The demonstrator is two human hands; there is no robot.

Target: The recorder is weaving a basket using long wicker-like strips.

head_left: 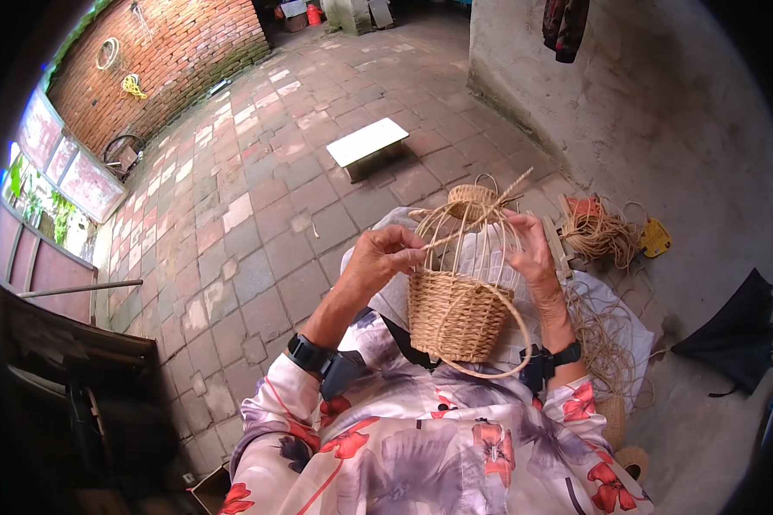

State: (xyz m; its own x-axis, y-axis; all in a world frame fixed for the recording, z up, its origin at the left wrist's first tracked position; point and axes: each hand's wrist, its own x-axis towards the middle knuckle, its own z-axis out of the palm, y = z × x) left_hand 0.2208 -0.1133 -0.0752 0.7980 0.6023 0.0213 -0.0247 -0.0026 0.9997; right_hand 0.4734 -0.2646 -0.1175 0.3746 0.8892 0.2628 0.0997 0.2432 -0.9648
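A tan woven basket rests in my lap, with tight weaving on its lower body. Bare upright ribs rise above that and draw in to a small woven ring at the far end. At the basket's left, my left hand pinches a twisted straw cord that crosses the ribs. My right hand is curled at the right-hand ribs, its fingertips partly hidden behind them. A long loop of cord hangs across the basket's front.
Ahead, a low white-topped stool stands on the paving. Coiled cord lies to the right beside a yellow tag. Loose strands spread over a white sheet. Near the concrete wall is a black umbrella.
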